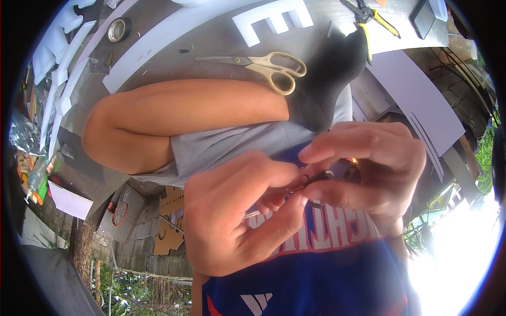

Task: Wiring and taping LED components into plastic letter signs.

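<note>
Close in front of my chest, my left hand (pixel 237 216) and my right hand (pixel 374 168) meet with bent fingers around a small dark piece (pixel 321 175). Thumb and forefinger of my left hand pinch at its left end. My right thumb and fingers hold its other side, with a darker rounded part in the right palm and a bit of red and yellow showing. Its kind is hard to tell, as the fingers cover most of it. A thin light strand (pixel 252 214) shows below the left fingers.
Scissors with beige handles (pixel 276 68) lie beyond my bent leg. Further off are a white letter-shaped piece (pixel 271 18), yellow-handled wire strippers (pixel 367 16) and a roll of black tape (pixel 119 30). White curved strips (pixel 60 105) stand at the left; white sheets (pixel 411 100) lie at the right.
</note>
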Available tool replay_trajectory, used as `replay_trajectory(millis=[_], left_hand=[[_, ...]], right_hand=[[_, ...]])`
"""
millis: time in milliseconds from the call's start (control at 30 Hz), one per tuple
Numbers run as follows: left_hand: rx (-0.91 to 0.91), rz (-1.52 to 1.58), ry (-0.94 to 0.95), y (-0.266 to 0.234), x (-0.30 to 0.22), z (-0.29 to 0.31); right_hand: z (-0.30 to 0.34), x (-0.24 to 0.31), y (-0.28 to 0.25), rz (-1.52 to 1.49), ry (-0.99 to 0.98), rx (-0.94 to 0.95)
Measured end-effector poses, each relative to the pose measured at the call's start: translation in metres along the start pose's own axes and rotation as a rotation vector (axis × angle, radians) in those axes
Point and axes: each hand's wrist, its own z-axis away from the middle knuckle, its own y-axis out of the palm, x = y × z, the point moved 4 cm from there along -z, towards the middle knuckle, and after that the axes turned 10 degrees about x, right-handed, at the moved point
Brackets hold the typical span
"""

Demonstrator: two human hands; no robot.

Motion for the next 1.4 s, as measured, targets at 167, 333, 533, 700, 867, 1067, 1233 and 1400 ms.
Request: replay_trajectory(millis=[167, 333, 533, 700, 867, 1067, 1233, 1400], left_hand=[[-0.04, 0.104, -0.039, 0.0, 0.002, 0.002], [-0.036, 0.15, -0.058, -0.001, 0.002, 0.004], [-0.06, 0.078, 0.041, -0.002, 0.004, 0.004], [-0.109, 0.045, 0.086, -0.003, 0.004, 0.008], [-0.168, -0.008, 0.187, -0.003, 0.001, 0.009], [-0.202, -0.034, 0.177, -0.002, -0.002, 0.011], [-0.099, 0.18, 0.054, -0.007, 0.004, 0.005], [-0.105, 0.392, -0.048, -0.003, 0.016, 0.0]], right_hand=[[-0.004, 0.007, -0.002, 0.187, -0.15, 0.176], [-0.003, 0.014, 0.002, 0.453, -0.061, 0.148], [0.001, 0.009, 0.005, 0.566, -0.131, 0.078], [0.006, 0.011, 0.004, 0.134, 0.172, -0.021], [0.009, 0.008, -0.006, 0.022, 0.081, 0.005], [0.007, 0.014, 0.002, 0.265, -0.235, 0.092], [0.011, 0.012, 0.003, 0.363, -0.26, 0.043], [0.009, 0.012, 0.004, 0.358, -0.273, 0.114]])
